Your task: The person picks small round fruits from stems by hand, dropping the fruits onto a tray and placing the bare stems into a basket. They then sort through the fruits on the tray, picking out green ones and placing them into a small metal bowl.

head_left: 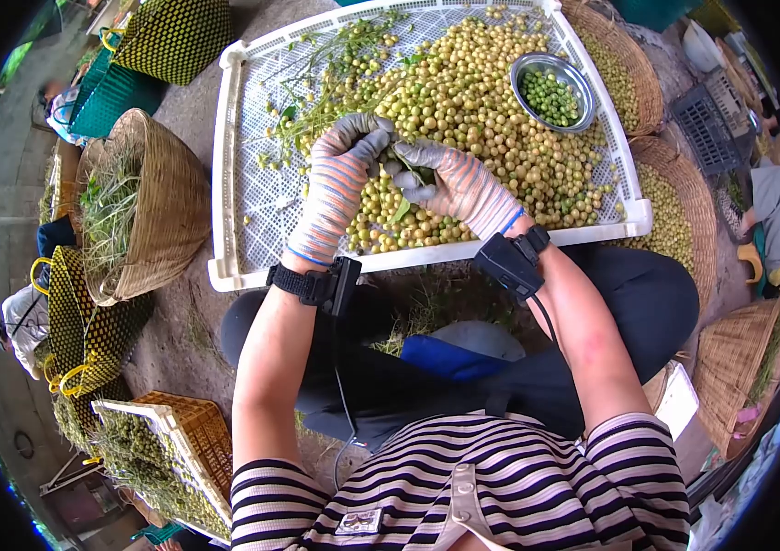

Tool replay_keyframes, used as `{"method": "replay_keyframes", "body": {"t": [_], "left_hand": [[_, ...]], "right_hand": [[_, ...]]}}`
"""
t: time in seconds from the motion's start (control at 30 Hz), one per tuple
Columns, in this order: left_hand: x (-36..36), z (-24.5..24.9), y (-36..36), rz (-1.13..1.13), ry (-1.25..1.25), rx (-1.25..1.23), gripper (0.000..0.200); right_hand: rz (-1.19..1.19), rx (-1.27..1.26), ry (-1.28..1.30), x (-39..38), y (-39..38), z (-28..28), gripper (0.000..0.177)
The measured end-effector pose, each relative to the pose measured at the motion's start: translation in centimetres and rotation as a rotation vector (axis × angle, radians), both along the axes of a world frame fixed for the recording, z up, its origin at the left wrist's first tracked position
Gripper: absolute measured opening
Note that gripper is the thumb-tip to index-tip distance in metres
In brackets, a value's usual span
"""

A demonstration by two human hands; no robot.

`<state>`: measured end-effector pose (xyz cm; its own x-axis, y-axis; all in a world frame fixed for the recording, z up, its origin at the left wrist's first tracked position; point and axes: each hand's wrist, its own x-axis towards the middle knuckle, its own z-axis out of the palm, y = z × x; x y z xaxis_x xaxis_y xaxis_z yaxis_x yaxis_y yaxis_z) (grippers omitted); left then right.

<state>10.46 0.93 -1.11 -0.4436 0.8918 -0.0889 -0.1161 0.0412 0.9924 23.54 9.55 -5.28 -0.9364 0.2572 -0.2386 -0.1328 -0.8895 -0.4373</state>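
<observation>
Both my hands wear striped gloves with grey fingers and meet above a white mesh tray [224, 165]. My left hand [342, 174] is closed in a pinch; what lies between its fingertips is hidden. My right hand [454, 184] is closed on a small leafy sprig [422, 174], right beside the left fingertips. Under and behind the hands spreads a heap of small round yellow-green fruits [472, 101]. Thin green stems [316, 87] lie at the tray's left. A metal bowl [589, 103] of greener fruits [549, 95] sits on the heap at the right.
A wicker basket [174, 211] of cut stems stands left of the tray. Yellow-and-black woven bags [174, 41] lie beyond it. Fruit-filled baskets [697, 207] flank the right side. A crate [183, 427] with stems and fruits is at lower left. Other people are partly visible at both edges.
</observation>
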Motion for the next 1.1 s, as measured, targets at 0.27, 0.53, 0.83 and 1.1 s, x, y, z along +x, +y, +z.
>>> {"method": "replay_keyframes", "body": {"t": [0.27,0.53,0.83,1.1], "left_hand": [[0.5,-1.2,0.5,0.099,-0.160,0.123,0.009],[1.1,-1.7,0.4,0.177,-0.118,0.166,0.009],[0.5,-1.3,0.1,0.176,-0.171,0.131,0.008],[0.3,-1.3,-0.1,0.158,-0.119,0.012,0.008]], "right_hand": [[-0.298,-0.012,-0.062,-1.1,-0.1,-1.4,0.009],[-0.429,0.410,-0.253,-1.0,-0.5,0.5,0.015],[-0.236,0.330,-0.112,0.8,2.0,-0.5,0.021],[-0.023,0.418,-0.086,0.7,1.4,-0.2,0.022]]}}
